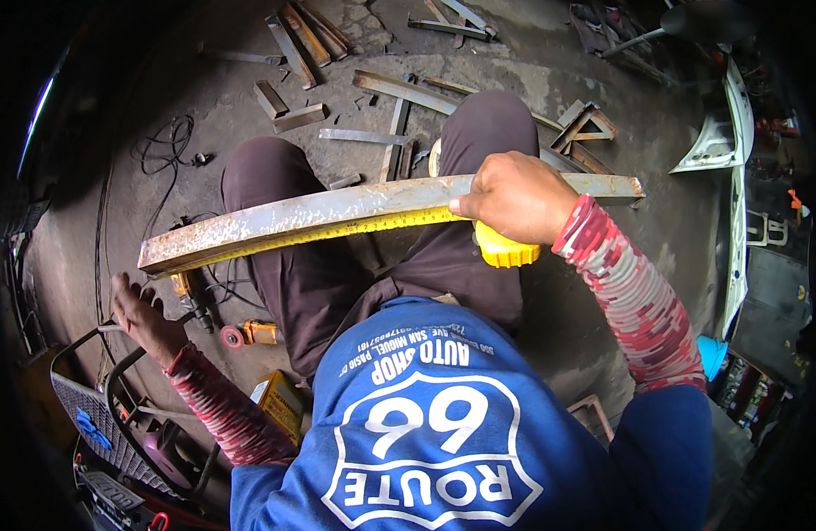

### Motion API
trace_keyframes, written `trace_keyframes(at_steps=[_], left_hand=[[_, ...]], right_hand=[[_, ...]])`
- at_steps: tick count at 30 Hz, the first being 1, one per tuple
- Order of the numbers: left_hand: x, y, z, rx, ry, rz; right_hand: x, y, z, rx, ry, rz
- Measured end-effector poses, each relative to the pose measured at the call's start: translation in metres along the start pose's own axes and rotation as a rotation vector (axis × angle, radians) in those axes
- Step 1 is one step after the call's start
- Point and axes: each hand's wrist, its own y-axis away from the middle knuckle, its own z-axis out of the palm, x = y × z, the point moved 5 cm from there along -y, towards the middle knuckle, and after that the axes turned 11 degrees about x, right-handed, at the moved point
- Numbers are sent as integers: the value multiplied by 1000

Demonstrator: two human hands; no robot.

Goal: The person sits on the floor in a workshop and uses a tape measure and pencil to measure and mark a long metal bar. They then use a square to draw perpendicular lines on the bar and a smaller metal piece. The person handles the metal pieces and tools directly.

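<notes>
The bar (310, 209) lies right across the person's thighs (270, 177), its left end a little nearer the body than its right! Along the near face of the bar runs the yellow tape (355, 227), reaching almost to the left end; whether it hooks there is too small to tell. And the right hand (521, 199) has a firm hold, fingers wrapped over the bar right of its middle, thumb pressed down by the tape. The yellow case (507, 249) hangs just below the bar, under that same hand. Over to the left hand (146, 317): palm up, fingers spread, holding nothing, just short of the bar's left end! Nearer the body than that end, a grinder (251, 334) rests on the floor (625, 265), with a yellow box (279, 401) closer in. Beyond the bar, steel offcuts (299, 118) lie scattered, and a black cable (164, 152) coils past its left end. Well off the right end stands a white panel (737, 190).
</notes>
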Motion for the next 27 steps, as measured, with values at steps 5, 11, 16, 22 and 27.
trace_keyframes(at_steps=[5, 11, 16, 22, 27], left_hand=[[25, 1, -5, 160, 332, 13], [81, 68, 34, -418, 559, 159], [125, 186, 70, -962, 329, 817], [131, 247, 114, -1418, 397, 378], [131, 267, 153, -1762, 221, 40]], right_hand=[[-1, -3, 1, 35, -23, -71], [-3, -2, 1, 20, -17, -42], [-4, -1, 0, -29, 8, -1], [-1, -2, 2, -10, 12, -43], [-3, 0, 3, 98, -35, -94]])
